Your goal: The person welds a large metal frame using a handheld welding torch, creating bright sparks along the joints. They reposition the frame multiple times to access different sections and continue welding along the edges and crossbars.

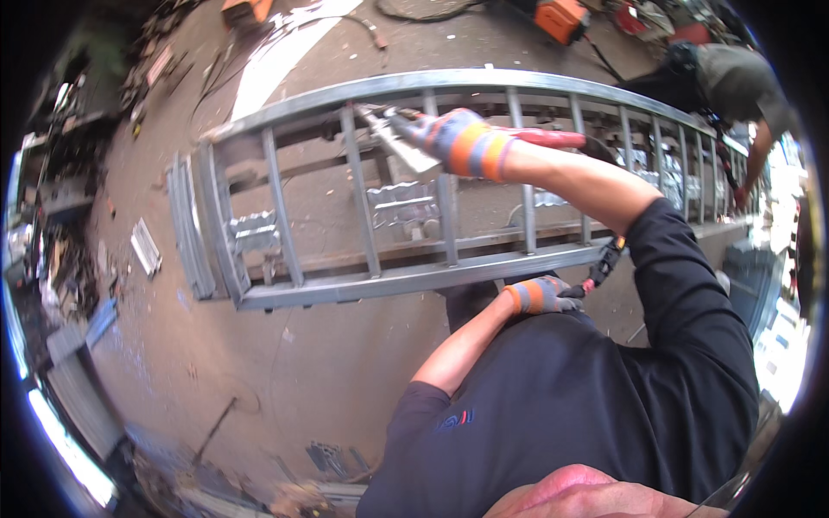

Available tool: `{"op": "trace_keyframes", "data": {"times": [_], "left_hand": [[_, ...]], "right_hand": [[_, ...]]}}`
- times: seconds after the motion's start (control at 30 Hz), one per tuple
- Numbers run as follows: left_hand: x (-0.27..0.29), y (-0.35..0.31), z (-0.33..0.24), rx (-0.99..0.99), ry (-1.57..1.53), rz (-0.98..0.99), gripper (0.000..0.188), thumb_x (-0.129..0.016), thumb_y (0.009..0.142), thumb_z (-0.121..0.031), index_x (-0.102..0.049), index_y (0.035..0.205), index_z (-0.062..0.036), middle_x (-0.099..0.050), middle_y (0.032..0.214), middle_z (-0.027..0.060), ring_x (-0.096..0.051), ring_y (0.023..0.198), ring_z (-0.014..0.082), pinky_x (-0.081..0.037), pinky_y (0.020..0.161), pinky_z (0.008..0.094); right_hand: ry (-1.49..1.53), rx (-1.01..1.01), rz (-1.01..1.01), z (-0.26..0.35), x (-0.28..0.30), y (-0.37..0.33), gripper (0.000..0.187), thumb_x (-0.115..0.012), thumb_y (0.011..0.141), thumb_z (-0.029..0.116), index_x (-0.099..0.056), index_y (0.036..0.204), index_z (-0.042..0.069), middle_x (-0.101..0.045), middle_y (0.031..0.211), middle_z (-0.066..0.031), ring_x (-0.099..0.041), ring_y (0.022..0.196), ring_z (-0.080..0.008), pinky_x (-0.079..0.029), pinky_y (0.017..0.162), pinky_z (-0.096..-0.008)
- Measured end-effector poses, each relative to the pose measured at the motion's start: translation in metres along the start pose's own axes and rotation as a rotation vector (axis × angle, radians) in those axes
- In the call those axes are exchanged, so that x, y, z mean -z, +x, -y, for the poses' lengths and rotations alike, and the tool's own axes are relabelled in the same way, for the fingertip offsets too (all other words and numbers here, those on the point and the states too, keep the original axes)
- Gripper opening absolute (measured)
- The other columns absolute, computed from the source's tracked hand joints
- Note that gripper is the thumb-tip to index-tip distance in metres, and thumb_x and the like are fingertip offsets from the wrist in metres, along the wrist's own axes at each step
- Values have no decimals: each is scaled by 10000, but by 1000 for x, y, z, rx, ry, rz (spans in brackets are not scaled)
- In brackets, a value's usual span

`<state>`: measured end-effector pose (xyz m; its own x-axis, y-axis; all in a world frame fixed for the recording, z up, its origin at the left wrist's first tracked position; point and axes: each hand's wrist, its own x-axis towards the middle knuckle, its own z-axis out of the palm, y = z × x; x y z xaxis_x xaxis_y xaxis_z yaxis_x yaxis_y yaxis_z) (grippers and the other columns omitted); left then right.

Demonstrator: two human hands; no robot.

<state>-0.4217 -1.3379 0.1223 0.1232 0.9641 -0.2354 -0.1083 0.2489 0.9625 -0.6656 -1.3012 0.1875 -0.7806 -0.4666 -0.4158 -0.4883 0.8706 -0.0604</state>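
Note:
A long grey metal frame (328, 294) with several crossbars, like a ladder, lies in front of me. My right hand (458, 142), in a grey and orange glove, reaches over its left half and is closed on a red-handled tool (548, 137). A shiny flat metal piece (410, 154) shows beside that hand, near a crossbar (356, 173); whether it belongs to the tool I cannot tell. Close to my waist, my left hand (537, 295), in a matching glove, is closed around a black tool with red and yellow parts (598, 274).
Loose metal profiles (192, 229) lie against the frame's left end. Another person (743, 86) bends over its far right end. Orange machines (561, 19) and cables stand at the back. Scrap (73, 285) clutters the left, and a short ridged strip (146, 247) lies on the floor.

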Motion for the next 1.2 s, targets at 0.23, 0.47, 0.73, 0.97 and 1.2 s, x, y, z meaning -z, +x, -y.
{"op": "trace_keyframes", "data": {"times": [0.23,0.47,0.73,0.97,1.2], "left_hand": [[-10,22,-3,-25,27,7,562,-588,962,-530,-727,1102,-3,-731,1059,211,-678,1031,392,-492,936,454],[-23,50,-15,-130,-1,37,603,-617,956,-574,-724,1005,18,-728,937,236,-678,904,414,-505,833,485],[-20,54,-17,-52,10,93,619,-602,971,-580,-719,1096,15,-728,1025,205,-675,984,381,-497,911,455],[-23,64,-14,-30,36,115,599,-601,980,-560,-713,1131,9,-723,1067,209,-672,1008,387,-496,924,453],[-21,67,-16,-11,40,124,602,-607,973,-565,-717,1143,1,-725,1070,205,-675,1015,382,-498,927,458]], "right_hand": [[-95,-3,-51,-18,-24,-44,1013,-747,815,140,-190,1660,91,-671,1186,-297,-759,800,-359,-581,603,-449],[-147,-110,17,-50,-33,-76,1051,-813,762,120,-227,1634,116,-548,1470,-277,-762,887,-355,-608,649,-427],[-148,-60,-92,-60,-47,-75,1057,-732,779,58,-177,1674,134,-651,1242,-238,-740,742,-322,-566,548,-408],[-73,-76,-74,-63,-46,-78,941,-674,845,68,-210,1662,114,-693,1025,-202,-729,691,-303,-540,525,-422],[35,-105,18,-60,-34,-76,1004,-686,812,38,-174,1672,108,-684,1112,-274,-741,789,-371,-566,600,-461]]}}
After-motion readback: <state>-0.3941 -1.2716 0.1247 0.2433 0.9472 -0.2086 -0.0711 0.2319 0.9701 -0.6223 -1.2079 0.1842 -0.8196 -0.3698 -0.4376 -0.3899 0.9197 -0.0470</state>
